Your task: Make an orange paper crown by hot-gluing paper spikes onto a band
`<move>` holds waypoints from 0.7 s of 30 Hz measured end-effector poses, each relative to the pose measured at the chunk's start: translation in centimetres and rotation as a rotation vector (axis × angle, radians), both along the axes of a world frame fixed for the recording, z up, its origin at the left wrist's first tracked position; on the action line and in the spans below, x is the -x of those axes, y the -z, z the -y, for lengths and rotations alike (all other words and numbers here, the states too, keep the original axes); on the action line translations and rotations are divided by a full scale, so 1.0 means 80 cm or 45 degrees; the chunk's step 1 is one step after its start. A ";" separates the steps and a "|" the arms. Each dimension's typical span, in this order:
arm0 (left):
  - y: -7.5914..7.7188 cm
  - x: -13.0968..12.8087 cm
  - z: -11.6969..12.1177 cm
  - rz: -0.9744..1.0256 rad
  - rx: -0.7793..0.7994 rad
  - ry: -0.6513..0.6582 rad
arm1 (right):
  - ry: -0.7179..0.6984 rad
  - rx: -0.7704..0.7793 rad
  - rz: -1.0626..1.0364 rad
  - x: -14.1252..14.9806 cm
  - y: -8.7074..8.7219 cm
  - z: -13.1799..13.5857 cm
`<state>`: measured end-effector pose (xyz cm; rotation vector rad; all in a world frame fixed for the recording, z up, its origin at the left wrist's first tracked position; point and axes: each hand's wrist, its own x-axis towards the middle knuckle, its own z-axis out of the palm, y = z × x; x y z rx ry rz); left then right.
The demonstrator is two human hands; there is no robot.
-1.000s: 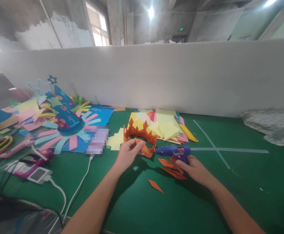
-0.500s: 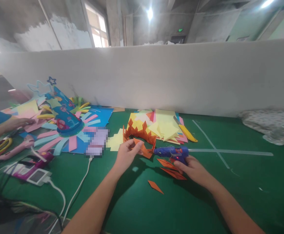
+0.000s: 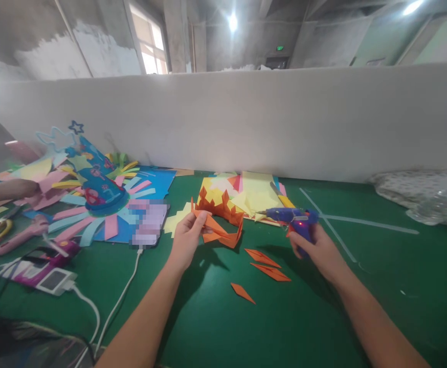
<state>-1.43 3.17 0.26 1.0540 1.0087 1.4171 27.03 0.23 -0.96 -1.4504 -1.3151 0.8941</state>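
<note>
- While pinching a folded orange strip (image 3: pixel 216 225) in the left hand (image 3: pixel 187 237), to be noted with thumb on top and other fingers curled beneath, partly hidden.
- Find orange crown (image 3: pixel 223 208) around the middle of the green tabletop (image 3: pixel 304 317), short of the far edge, points up, just to the right of the left fingertips; overlapped in view by the strip. Cannot tell if strip and crown are joined.
- Read long axis of strip as slanting from left thumb rightward and down toward the near edge; not in line with the nozzle.
- Find blue glue gun (image 3: pixel 285 214) in the right hand (image 3: pixel 315 245), with fingers wrapped round the handle. Cannot tell if pressing the trigger.
- Key relation: nozzle aimed left, toward the crown's right side, apart from it in view; height above tabletop not readable. Left hand nearer to crown and strip, right hand off toward the right edge.
- Count three loose orange diamonds, (image 3: pixel 262 258) (image 3: pixel 270 272) (image 3: pixel 242 293), nearer to the near edge than the crown; upper two lying side by side, third apart. Untouched by either hand.
- Beyond the gun, toward the far edge: paper stack (image 3: pixel 262 181) and yellow knife (image 3: pixel 284 199).
- Toward the left edge: co-worker's hand (image 3: pixel 22 190) at pink paper (image 3: pixel 50 186), well apart from both own hands.
</note>
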 end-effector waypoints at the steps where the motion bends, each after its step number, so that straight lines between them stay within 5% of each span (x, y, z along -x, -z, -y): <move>1: 0.000 0.001 -0.001 0.001 -0.001 -0.015 | 0.067 0.004 0.025 -0.008 -0.001 -0.002; 8: 0.001 0.006 -0.003 -0.054 -0.138 -0.168 | 0.250 0.170 0.763 -0.058 0.009 -0.016; 13: -0.002 0.009 -0.003 -0.097 -0.191 -0.218 | 0.180 0.215 0.882 -0.063 0.017 -0.018; 21: -0.007 0.013 -0.008 0.029 -0.254 -0.278 | 0.318 0.191 0.934 -0.066 0.036 -0.026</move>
